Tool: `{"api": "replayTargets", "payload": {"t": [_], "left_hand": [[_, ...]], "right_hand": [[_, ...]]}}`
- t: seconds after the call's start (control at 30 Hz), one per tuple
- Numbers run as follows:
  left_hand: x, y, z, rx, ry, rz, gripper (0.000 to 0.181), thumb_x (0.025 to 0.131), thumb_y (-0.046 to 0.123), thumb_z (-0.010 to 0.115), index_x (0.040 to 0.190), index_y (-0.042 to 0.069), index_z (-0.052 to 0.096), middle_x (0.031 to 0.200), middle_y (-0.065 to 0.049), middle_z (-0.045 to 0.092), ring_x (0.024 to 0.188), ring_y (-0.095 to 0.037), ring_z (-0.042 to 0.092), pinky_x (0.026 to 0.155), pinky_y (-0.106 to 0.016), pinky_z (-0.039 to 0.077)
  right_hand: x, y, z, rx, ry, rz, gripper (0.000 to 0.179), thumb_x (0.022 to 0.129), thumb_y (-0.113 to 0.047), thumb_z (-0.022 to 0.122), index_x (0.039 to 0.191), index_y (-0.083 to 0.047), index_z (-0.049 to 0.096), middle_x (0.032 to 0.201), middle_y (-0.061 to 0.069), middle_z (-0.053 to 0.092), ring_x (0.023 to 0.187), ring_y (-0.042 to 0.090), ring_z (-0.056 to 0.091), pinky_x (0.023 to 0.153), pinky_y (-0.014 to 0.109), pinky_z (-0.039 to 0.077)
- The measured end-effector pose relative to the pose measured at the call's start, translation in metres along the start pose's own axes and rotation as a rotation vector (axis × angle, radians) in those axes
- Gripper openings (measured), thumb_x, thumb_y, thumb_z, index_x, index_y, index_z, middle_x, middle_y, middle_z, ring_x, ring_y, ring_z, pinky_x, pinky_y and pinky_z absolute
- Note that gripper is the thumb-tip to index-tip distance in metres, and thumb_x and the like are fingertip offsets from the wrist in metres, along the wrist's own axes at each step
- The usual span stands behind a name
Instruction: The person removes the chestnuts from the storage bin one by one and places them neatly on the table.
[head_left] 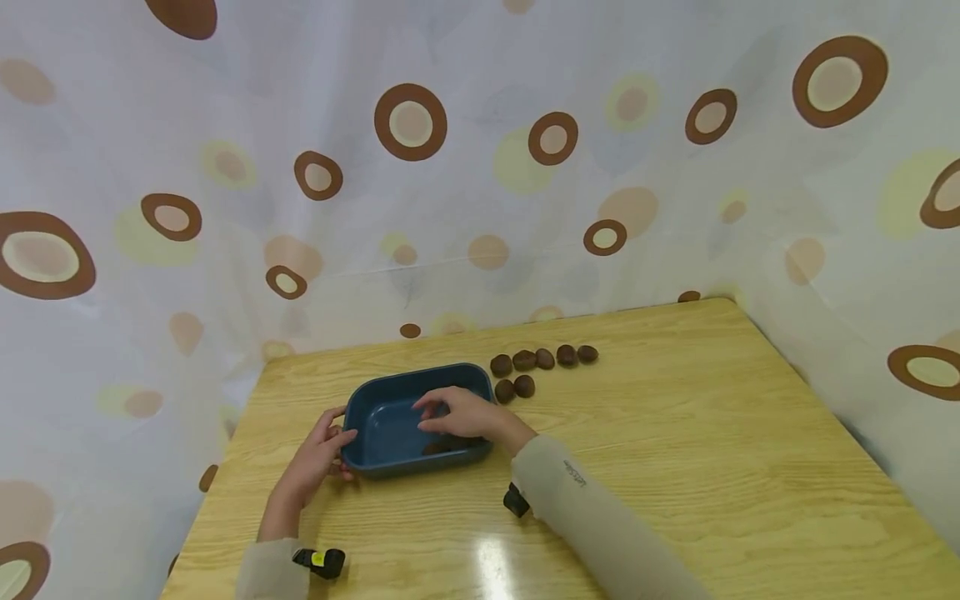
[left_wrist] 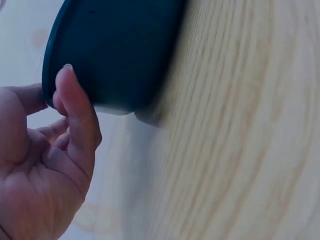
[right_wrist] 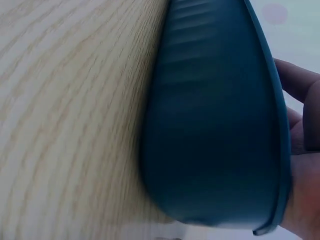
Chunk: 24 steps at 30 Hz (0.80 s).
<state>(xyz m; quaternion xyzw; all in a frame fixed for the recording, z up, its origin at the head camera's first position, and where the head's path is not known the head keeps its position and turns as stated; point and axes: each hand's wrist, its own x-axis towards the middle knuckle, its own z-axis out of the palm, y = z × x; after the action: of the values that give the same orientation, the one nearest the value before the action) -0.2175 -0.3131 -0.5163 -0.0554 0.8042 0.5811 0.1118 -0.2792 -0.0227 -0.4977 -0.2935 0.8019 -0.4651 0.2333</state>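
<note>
A dark blue rectangular basin (head_left: 397, 467) with rounded corners sits on the wooden table. At its left end my left hand (head_left: 318, 454) grips the rim, thumb on top and fingers against the outside wall. That hold on the basin (left_wrist: 120, 55) also shows in the left wrist view. My right hand (head_left: 461, 412) reaches over the right side into the basin, fingers loosely bent, thumb and fingertips apart with nothing visible between them. A dark brown chestnut (head_left: 435, 448) lies inside by the near wall. In the right wrist view the basin's wall (right_wrist: 215, 125) hides most of the hand.
Right of the basin, several chestnuts (head_left: 525, 360) lie in a row on the table (head_left: 675, 417), with two more chestnuts (head_left: 524, 386) in front of them. A patterned curtain (head_left: 480, 192) hangs behind the table and along its sides.
</note>
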Motion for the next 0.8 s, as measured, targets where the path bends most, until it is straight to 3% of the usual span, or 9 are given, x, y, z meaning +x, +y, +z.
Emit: {"api": "replayTargets", "payload": {"t": [0.17,0.33,0.6,0.8], "left_hand": [[0.006,-0.003,0.003,-0.035,0.051,0.035,0.050,0.111,0.026,0.050,0.156,0.009,0.035,0.096,-0.007,0.053,0.059,-0.014,0.053,0.057,-0.029,0.055],[0.011,-0.001,0.005,-0.036,0.080,0.041,0.047,0.111,0.021,0.051,0.155,0.007,0.040,0.096,-0.007,0.053,0.058,-0.012,0.049,0.055,-0.027,0.053],[0.015,-0.001,0.006,-0.072,0.108,0.029,0.048,0.111,0.022,0.051,0.155,0.008,0.041,0.093,-0.003,0.051,0.057,-0.011,0.046,0.053,-0.026,0.051],[0.016,-0.002,0.007,-0.102,0.117,0.011,0.048,0.111,0.022,0.051,0.157,0.011,0.040,0.094,-0.003,0.048,0.057,-0.010,0.044,0.054,-0.025,0.050]], "right_hand": [[0.004,0.000,0.006,0.028,-0.044,0.080,0.031,0.102,-0.021,0.068,0.131,-0.011,0.069,0.114,0.003,0.066,0.091,0.016,0.066,0.079,0.031,0.057],[0.007,0.001,0.009,0.038,-0.058,0.119,0.025,0.102,-0.020,0.068,0.125,-0.011,0.072,0.108,0.002,0.068,0.089,0.017,0.066,0.080,0.033,0.056],[0.008,0.002,0.013,-0.025,-0.092,0.089,0.018,0.098,-0.012,0.072,0.115,-0.010,0.077,0.113,0.002,0.073,0.104,0.015,0.067,0.091,0.033,0.055],[0.008,0.001,0.014,-0.042,-0.111,0.076,0.014,0.096,-0.005,0.073,0.108,-0.009,0.079,0.108,0.002,0.075,0.102,0.016,0.069,0.091,0.035,0.056]]}}
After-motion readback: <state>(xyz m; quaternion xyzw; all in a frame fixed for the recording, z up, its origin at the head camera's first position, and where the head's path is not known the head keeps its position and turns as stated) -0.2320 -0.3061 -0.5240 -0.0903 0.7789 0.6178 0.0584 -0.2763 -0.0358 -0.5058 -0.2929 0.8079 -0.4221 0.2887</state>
